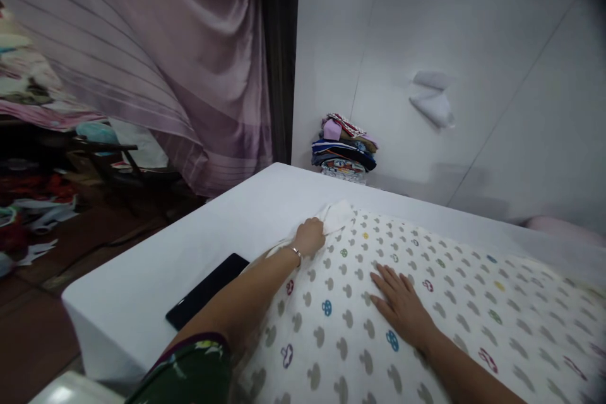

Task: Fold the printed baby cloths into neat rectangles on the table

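A white cloth (454, 303) printed with small grey and coloured mouse-head shapes lies spread over the white table (156, 265). My left hand (310, 237), with a bracelet at the wrist, is closed on the cloth's far corner (337, 216). My right hand (400, 303) lies flat on the cloth with its fingers stretched out, pressing it down.
A black phone (206, 290) lies on the table by my left forearm. A stack of folded clothes (343, 148) stands against the white wall behind the table. Pink curtains (180, 57) hang at the left, with cluttered furniture and floor below.
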`<state>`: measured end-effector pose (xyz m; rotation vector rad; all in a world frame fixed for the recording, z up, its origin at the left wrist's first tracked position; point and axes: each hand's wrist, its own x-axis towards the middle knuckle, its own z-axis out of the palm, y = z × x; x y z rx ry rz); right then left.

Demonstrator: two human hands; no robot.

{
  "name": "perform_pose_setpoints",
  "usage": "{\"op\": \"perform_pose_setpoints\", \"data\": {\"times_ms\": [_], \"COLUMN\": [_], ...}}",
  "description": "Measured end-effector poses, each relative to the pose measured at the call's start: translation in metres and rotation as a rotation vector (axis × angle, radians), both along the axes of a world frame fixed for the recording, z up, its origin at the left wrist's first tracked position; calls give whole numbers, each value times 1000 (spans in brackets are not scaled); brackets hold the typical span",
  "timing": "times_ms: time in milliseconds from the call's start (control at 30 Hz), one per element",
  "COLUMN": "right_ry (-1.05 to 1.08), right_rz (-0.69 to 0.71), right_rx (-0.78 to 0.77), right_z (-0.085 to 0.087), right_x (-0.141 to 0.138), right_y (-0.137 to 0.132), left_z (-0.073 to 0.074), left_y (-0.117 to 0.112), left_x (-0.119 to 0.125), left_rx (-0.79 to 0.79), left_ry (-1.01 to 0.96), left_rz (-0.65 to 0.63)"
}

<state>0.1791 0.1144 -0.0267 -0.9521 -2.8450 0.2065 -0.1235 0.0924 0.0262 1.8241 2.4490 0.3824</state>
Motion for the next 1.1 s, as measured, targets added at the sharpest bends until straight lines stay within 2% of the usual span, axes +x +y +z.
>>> {"op": "perform_pose_setpoints", "data": {"times_ms": [200,333,433,567,700,800,867,933,1000,1033,1067,1100], "right_ry": [-1,-3,2,-7,-10,-4,-2,-4,-10,-12,-14,-15], "right_rz": [1,-6,-9,-27,-31,-37,-38,-34,-33,-34,-35,-36], "right_rx": [11,2,-11,-19,-22,-15,-15,-21,-26,-28,-30,-32], "right_z": [1,3,4,3,4,5,7,9,10,10,11,11], "right_x": [-1,-1,-1,-1,-2,-3,-3,-4,-4,-4,-4,-4], "right_y": [-1,-1,-2,-2,-2,-3,-4,-4,-5,-5,-5,-5], "left_z": [17,15,12,12,15,10,3,-4,-5,-3,0,4], "left_y": [22,42,55,67,67,58,49,40,33,32,32,33], "left_x": [-9,-21,-35,-40,-21,1,13,20,20,18,15,10], "left_rx": [2,-63,-123,-93,58,124,109,94,143,194,248,283], "left_ry": [-79,-147,-194,-172,-63,10,32,59,100,116,121,106], "left_rz": [147,323,363,316,228,42,-120,-285,-378,-357,-281,-150]}}
